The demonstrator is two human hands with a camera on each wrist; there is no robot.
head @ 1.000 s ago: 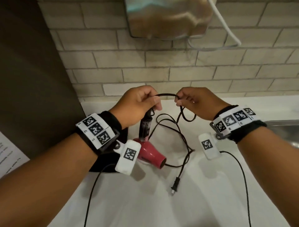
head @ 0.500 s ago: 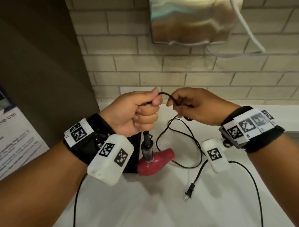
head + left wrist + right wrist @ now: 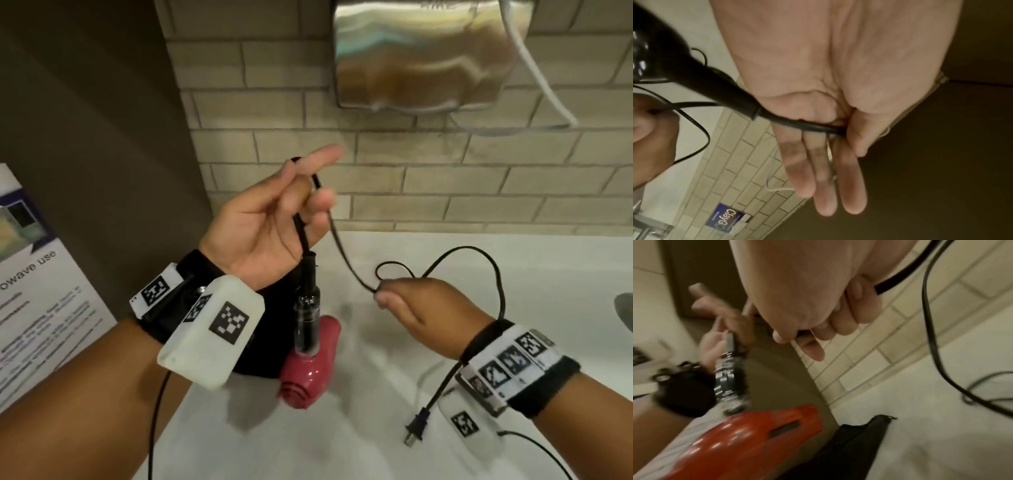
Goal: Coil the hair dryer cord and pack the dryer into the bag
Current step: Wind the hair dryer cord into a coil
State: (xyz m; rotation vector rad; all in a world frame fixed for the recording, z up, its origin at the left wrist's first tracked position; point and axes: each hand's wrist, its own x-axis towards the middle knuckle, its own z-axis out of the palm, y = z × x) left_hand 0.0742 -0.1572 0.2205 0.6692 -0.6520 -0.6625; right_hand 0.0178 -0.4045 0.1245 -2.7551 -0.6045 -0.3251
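Right hand (image 3: 414,305) pinching thin black cord (image 3: 346,250) low at near right, left hand (image 3: 270,226) raised, thumb pressing cord onto palm, fingers straight, glossy red hair dryer (image 3: 308,363) dangling beneath it, black fabric bag (image 3: 260,363) on white counter (image 3: 513,260) behind.

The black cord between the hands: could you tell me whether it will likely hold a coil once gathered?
Probably floppy: the cord sags between left hand and right hand. Its loose loops suggest coils would spring open unless pinched.
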